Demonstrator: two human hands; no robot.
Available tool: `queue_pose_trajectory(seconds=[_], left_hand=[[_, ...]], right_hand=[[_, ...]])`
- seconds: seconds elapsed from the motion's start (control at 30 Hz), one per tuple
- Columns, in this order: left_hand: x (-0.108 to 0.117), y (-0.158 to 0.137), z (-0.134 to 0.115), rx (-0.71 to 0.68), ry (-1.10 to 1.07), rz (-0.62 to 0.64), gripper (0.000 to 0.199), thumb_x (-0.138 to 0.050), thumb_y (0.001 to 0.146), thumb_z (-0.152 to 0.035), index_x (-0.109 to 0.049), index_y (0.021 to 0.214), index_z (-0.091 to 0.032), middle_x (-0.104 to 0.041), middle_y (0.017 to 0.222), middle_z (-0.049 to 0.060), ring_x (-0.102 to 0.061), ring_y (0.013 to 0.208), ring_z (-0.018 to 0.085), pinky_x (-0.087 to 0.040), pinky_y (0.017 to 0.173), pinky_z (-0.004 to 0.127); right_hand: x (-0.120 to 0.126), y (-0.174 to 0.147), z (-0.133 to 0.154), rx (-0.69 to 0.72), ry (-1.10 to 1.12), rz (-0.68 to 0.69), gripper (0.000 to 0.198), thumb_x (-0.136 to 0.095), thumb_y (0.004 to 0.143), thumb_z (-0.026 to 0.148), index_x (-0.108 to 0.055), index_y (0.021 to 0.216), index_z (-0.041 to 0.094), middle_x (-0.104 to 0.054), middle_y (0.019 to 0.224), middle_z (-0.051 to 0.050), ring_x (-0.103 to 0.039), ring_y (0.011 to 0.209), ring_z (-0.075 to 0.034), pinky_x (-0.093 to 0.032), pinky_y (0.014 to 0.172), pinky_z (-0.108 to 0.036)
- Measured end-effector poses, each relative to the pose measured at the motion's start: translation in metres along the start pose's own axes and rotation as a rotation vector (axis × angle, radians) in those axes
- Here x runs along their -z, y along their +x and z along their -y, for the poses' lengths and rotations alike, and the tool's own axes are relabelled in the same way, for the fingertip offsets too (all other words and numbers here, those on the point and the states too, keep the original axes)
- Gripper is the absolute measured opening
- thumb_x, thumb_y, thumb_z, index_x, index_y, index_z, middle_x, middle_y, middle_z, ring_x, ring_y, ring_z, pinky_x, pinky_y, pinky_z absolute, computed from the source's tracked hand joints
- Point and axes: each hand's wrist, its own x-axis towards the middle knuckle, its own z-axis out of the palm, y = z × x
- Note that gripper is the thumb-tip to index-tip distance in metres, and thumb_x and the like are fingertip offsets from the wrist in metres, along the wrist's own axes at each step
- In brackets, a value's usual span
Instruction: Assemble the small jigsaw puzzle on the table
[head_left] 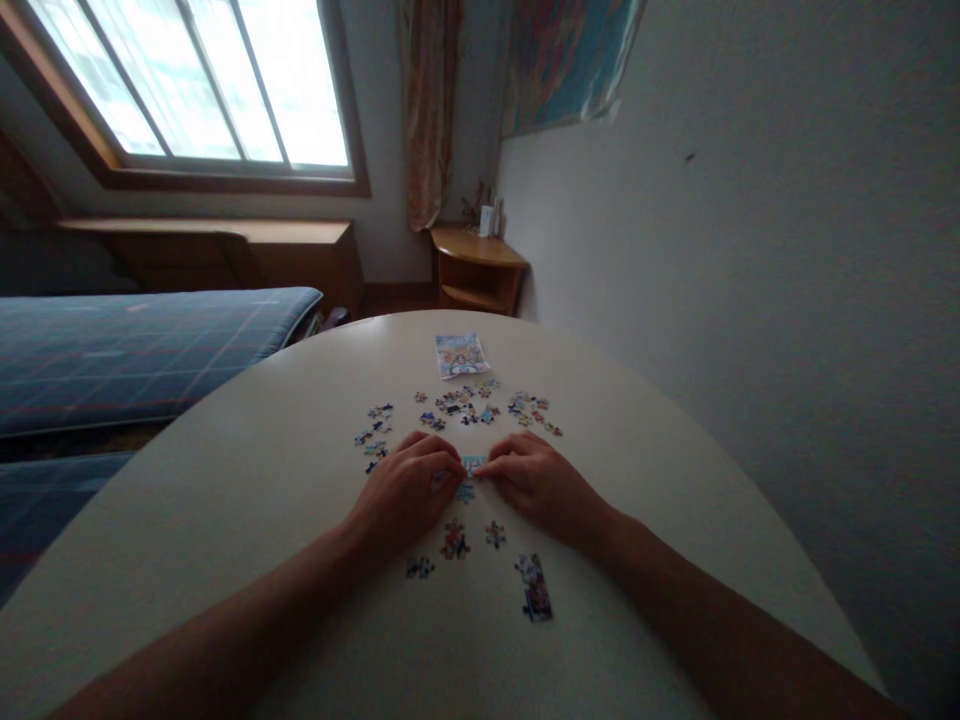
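Note:
Both hands meet at a small pale-blue joined group of jigsaw puzzle pieces (pixel 474 463) lying on the white table (pixel 247 480). My left hand (pixel 416 475) is closed, its thumb and fingertips pinched at the group's left edge. At the right edge, the fingers of my right hand (pixel 534 482) are pressed together on the same pieces. The fingers hide part of the group. Just below it lies a light-blue piece (pixel 466 493). Closer to me are a reddish joined cluster (pixel 454 540), a single piece (pixel 495 534), a small pair (pixel 420 568) and a joined strip (pixel 534 588).
Several loose pieces (pixel 466 405) lie beyond my hands, with more at left (pixel 373 432) and right (pixel 529 407). A printed picture sheet (pixel 460 356) lies near the far edge. A wall (pixel 720 300) runs along the right; a plaid mattress (pixel 150 345) is at left.

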Motion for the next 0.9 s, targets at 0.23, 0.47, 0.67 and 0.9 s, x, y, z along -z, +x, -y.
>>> queue_pose_trajectory(seconds=[0.23,0.47,0.67,0.9], left_hand=[[0.0,0.0004,0.0003,0.016,-0.016,0.006,0.01,-0.064,0.089,-0.018,-0.071,0.085,-0.022,-0.07,0.095,0.001,-0.058,0.096,0.021,-0.051,0.086,0.037],[-0.0012,0.0001,0.0023,0.015,-0.021,0.006,0.009,-0.064,0.089,-0.018,-0.069,0.085,-0.022,-0.07,0.096,0.001,-0.059,0.096,0.021,-0.05,0.086,0.036],[-0.0013,0.0002,0.0015,0.009,-0.015,0.002,0.008,-0.063,0.089,-0.018,-0.07,0.086,-0.022,-0.07,0.099,0.001,-0.059,0.097,0.02,-0.051,0.088,0.037],[-0.0018,0.0,0.0037,0.009,-0.009,0.011,0.01,-0.064,0.088,-0.017,-0.071,0.088,-0.024,-0.071,0.104,0.001,-0.061,0.1,0.021,-0.051,0.089,0.039]], right_hand=[[0.0005,-0.0001,-0.0005,0.001,0.011,0.002,0.028,-0.063,0.087,0.011,-0.075,0.105,0.029,-0.069,0.1,-0.005,-0.059,0.096,-0.02,-0.047,0.09,-0.037],[0.0,-0.0001,-0.0003,-0.008,0.005,0.003,0.03,-0.064,0.086,0.009,-0.075,0.104,0.029,-0.068,0.098,-0.004,-0.059,0.096,-0.02,-0.046,0.091,-0.037],[-0.0005,-0.0006,-0.0018,0.003,-0.002,0.004,0.03,-0.064,0.086,0.01,-0.075,0.106,0.029,-0.068,0.099,-0.004,-0.058,0.097,-0.02,-0.046,0.091,-0.037],[0.0004,-0.0001,-0.0011,0.005,-0.002,0.0,0.029,-0.064,0.084,0.008,-0.075,0.104,0.028,-0.069,0.099,-0.004,-0.058,0.096,-0.02,-0.047,0.09,-0.037]])
